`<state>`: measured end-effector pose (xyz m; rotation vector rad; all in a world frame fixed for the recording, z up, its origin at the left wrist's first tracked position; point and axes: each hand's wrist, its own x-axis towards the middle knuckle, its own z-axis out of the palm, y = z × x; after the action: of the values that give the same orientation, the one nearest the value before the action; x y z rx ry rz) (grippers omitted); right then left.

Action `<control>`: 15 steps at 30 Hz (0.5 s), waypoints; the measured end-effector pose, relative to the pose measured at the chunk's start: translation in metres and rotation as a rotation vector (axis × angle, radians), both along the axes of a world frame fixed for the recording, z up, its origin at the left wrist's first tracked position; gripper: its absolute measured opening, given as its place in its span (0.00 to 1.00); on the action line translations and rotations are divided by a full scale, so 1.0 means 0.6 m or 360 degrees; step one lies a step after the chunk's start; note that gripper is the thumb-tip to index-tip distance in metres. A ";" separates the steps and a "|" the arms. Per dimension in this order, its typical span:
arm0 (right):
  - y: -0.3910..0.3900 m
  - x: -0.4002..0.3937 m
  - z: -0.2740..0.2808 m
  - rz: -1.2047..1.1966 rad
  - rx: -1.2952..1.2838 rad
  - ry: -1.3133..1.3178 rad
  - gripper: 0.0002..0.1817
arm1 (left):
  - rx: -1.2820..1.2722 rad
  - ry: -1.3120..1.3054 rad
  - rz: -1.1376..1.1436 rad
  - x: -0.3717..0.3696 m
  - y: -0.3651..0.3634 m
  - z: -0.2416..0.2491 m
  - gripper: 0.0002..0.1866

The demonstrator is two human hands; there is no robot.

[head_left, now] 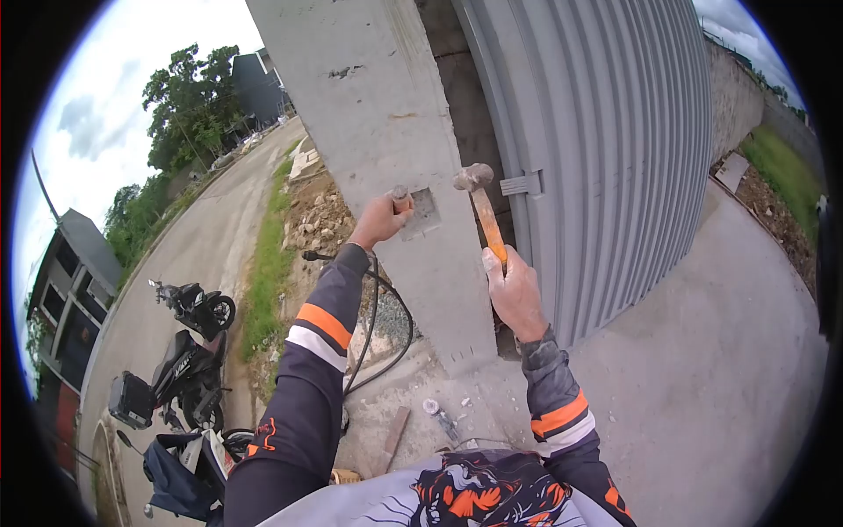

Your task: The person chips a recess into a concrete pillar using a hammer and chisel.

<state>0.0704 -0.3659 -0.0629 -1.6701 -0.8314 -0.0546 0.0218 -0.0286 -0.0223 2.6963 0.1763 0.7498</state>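
A grey concrete column point(386, 105) stands in front of me, with a shallow square recess point(425, 213) cut into its face. My left hand point(379, 221) is closed around a chisel point(401, 193) at the recess's left edge. Only the chisel's blunt round head shows; its tip is hidden by the fingers. My right hand point(516, 297) grips a hammer point(487, 215) by its worn orange handle. The dusty hammer head is raised to the right of the recess, apart from the chisel.
A corrugated grey metal gate point(606, 158) stands right of the column, with a latch piece point(523, 184) projecting towards it. A black cable point(408, 329) loops below my left forearm. A wooden strip point(395, 439) lies on the ground. Parked motorcycles point(184, 378) stand left.
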 end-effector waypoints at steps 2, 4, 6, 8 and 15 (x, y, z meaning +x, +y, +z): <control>-0.060 0.004 -0.022 -0.0038 -0.0012 0.0028 0.21 | -0.0304 -0.0051 0.0141 -0.038 -0.039 0.023 0.07; -0.089 0.005 -0.046 -0.0058 -0.0029 0.0050 0.21 | -0.0425 -0.0131 0.0196 -0.052 -0.042 0.039 0.07; -0.102 0.005 -0.064 -0.0055 -0.0054 0.0065 0.22 | -0.0367 -0.0242 0.0165 -0.050 -0.026 0.052 0.06; -0.100 -0.006 -0.048 0.0091 0.0015 0.0192 0.21 | -0.0325 -0.0158 0.0167 -0.037 -0.020 0.058 0.07; -0.031 -0.057 0.108 0.0371 0.0680 -0.0078 0.16 | 0.0036 0.0086 0.0271 0.011 0.000 0.044 0.10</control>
<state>0.0360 -0.3845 0.0018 -1.1694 -0.9703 -0.1045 0.0284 -0.0289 0.0043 2.7502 0.4173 0.7306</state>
